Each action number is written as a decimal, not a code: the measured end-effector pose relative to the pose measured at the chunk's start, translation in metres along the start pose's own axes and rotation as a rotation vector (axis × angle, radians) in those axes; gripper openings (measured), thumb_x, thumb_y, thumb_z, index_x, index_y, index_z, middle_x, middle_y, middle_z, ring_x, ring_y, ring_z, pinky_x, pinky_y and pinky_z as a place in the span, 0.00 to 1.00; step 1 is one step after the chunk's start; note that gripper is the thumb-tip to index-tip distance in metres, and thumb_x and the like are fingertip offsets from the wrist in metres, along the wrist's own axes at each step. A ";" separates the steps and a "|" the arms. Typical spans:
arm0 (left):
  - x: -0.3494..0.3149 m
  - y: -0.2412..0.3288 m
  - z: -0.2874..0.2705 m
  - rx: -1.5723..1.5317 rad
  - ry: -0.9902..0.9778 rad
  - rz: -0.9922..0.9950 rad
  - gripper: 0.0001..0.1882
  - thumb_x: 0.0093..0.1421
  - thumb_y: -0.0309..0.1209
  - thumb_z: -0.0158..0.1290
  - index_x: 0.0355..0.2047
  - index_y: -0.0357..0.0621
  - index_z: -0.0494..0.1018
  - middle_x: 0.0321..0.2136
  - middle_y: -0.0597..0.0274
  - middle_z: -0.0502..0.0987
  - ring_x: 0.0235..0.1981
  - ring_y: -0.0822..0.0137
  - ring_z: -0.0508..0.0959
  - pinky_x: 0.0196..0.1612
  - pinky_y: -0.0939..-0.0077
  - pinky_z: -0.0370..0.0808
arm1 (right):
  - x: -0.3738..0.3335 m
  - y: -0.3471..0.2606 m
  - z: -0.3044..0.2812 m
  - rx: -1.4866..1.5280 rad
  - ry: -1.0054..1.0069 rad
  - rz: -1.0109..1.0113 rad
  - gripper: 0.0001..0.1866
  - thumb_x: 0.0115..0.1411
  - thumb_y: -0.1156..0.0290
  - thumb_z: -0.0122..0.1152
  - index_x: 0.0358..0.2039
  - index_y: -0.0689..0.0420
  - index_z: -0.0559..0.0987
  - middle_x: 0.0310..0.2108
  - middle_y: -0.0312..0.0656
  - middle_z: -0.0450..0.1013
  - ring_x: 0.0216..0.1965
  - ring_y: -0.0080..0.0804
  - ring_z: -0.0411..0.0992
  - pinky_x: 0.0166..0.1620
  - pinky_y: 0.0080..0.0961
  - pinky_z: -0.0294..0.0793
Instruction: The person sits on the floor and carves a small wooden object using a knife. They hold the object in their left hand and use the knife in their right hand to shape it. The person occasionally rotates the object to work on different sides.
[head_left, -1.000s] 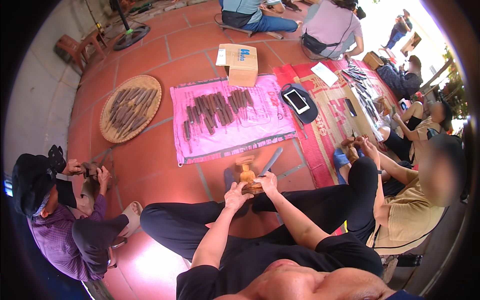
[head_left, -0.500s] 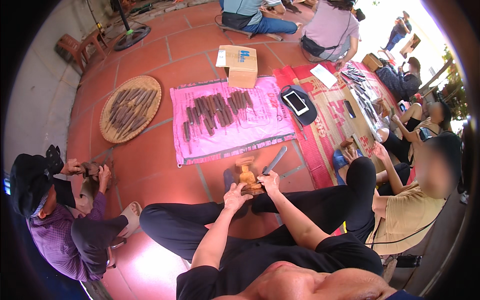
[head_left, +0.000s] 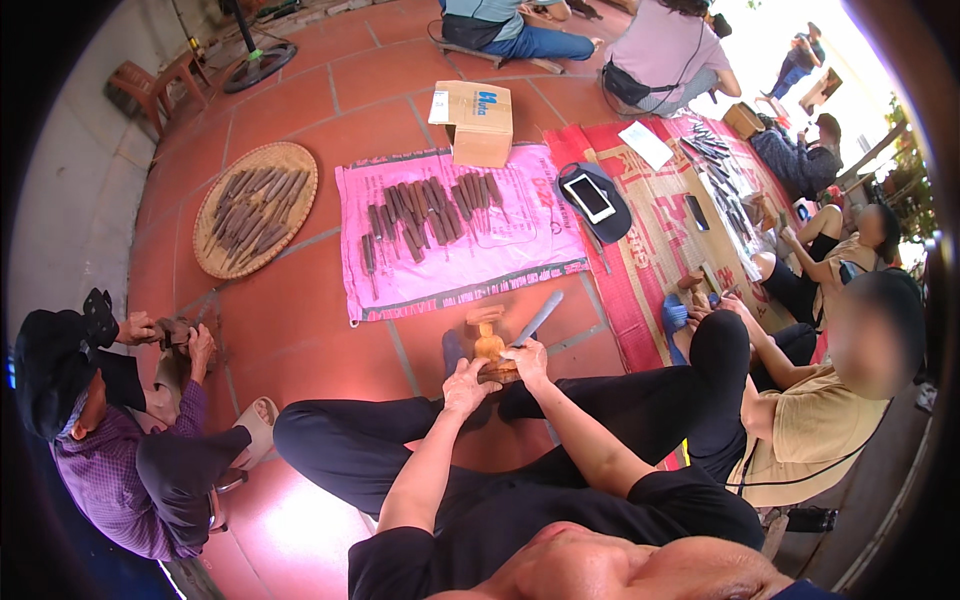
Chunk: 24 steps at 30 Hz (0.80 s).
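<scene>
A small orange-brown wooden carving [head_left: 488, 345] with a wide flat top stands between my bent legs. At its lower left side my left hand [head_left: 466, 388] is closed, steadying the base. My right hand [head_left: 526, 362] grips a knife [head_left: 541, 316] at the carving's right side; the long grey blade points up and away to the right. The knife's handle is mostly covered by my fingers. Where exactly the tool meets the wood is hidden by my hand.
Ahead lies a pink sheet [head_left: 400, 300] with several dark-handled tools [head_left: 415, 215] and a cardboard box [head_left: 482, 130] behind it. A round woven tray [head_left: 208, 225] holds more tools. A cap [head_left: 612, 220] with a phone [head_left: 588, 198] rests right. Co-workers sit at both sides.
The whole view has shifted slightly. My hands stay at the carving, the knife tilting a little. The right-hand co-worker's hand has lowered toward the other hand.
</scene>
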<state>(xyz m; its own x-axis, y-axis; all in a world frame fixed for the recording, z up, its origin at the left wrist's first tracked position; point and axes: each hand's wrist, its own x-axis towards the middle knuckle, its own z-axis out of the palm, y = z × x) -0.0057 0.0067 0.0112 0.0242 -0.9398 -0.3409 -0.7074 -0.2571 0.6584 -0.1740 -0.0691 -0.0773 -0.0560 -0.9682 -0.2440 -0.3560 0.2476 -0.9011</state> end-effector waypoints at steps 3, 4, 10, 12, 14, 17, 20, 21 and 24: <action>-0.001 0.000 0.002 -0.007 0.000 0.004 0.31 0.46 0.47 0.63 0.51 0.61 0.70 0.43 0.57 0.68 0.46 0.55 0.75 0.48 0.61 0.72 | -0.001 -0.002 0.001 -0.019 0.000 0.007 0.09 0.42 0.70 0.68 0.26 0.57 0.81 0.22 0.38 0.78 0.24 0.28 0.75 0.30 0.26 0.72; -0.002 -0.001 0.002 -0.001 0.005 0.004 0.31 0.46 0.47 0.63 0.52 0.60 0.69 0.43 0.57 0.68 0.46 0.55 0.75 0.48 0.62 0.72 | 0.001 -0.003 0.000 0.073 0.019 0.049 0.10 0.42 0.69 0.68 0.26 0.57 0.81 0.22 0.39 0.78 0.24 0.28 0.75 0.31 0.27 0.72; 0.000 0.000 0.002 -0.002 0.003 0.009 0.32 0.46 0.47 0.63 0.52 0.60 0.69 0.43 0.57 0.68 0.46 0.55 0.75 0.48 0.62 0.71 | 0.003 -0.008 -0.002 0.157 -0.027 0.053 0.11 0.41 0.68 0.69 0.27 0.57 0.81 0.24 0.40 0.79 0.27 0.28 0.76 0.34 0.26 0.72; -0.001 -0.001 0.002 -0.006 0.003 0.001 0.32 0.46 0.47 0.64 0.52 0.60 0.69 0.43 0.57 0.68 0.46 0.55 0.75 0.48 0.62 0.71 | -0.010 -0.025 -0.008 -0.003 -0.045 0.047 0.12 0.41 0.67 0.69 0.26 0.58 0.81 0.24 0.39 0.79 0.27 0.28 0.75 0.35 0.26 0.72; -0.002 -0.001 0.001 0.002 0.009 0.006 0.32 0.46 0.47 0.64 0.52 0.60 0.69 0.43 0.57 0.68 0.46 0.55 0.75 0.48 0.62 0.72 | -0.009 -0.026 -0.006 -0.072 -0.026 0.069 0.11 0.42 0.71 0.68 0.28 0.60 0.81 0.24 0.38 0.78 0.27 0.26 0.74 0.36 0.24 0.72; -0.003 -0.002 0.000 0.002 0.018 0.004 0.32 0.45 0.47 0.64 0.52 0.61 0.69 0.43 0.57 0.68 0.46 0.55 0.75 0.48 0.62 0.72 | -0.010 -0.042 -0.009 0.327 0.027 0.195 0.09 0.44 0.77 0.66 0.29 0.60 0.81 0.23 0.37 0.77 0.27 0.24 0.73 0.36 0.22 0.72; -0.001 0.001 -0.001 -0.011 -0.009 -0.002 0.32 0.45 0.47 0.63 0.52 0.59 0.69 0.42 0.58 0.69 0.47 0.56 0.74 0.49 0.63 0.71 | -0.011 -0.035 -0.008 0.309 -0.040 0.060 0.07 0.45 0.80 0.66 0.28 0.60 0.80 0.23 0.36 0.76 0.24 0.24 0.72 0.31 0.21 0.72; -0.001 0.000 -0.001 -0.016 -0.020 -0.011 0.33 0.46 0.48 0.63 0.52 0.58 0.69 0.42 0.58 0.69 0.47 0.56 0.74 0.50 0.63 0.70 | -0.015 -0.034 -0.005 0.320 -0.069 0.004 0.07 0.45 0.80 0.67 0.26 0.60 0.79 0.23 0.36 0.75 0.22 0.24 0.72 0.30 0.21 0.71; 0.001 0.009 -0.003 -0.011 -0.024 0.002 0.32 0.46 0.47 0.63 0.52 0.58 0.69 0.42 0.58 0.69 0.48 0.56 0.73 0.50 0.63 0.70 | -0.001 -0.013 -0.011 0.098 -0.024 0.018 0.07 0.45 0.80 0.67 0.26 0.61 0.79 0.22 0.35 0.75 0.22 0.23 0.71 0.29 0.21 0.71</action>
<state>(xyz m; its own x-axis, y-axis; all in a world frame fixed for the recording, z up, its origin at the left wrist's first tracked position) -0.0102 0.0028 0.0187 0.0063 -0.9346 -0.3555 -0.6998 -0.2581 0.6661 -0.1801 -0.0713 -0.0616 -0.0393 -0.9626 -0.2681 -0.2617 0.2688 -0.9270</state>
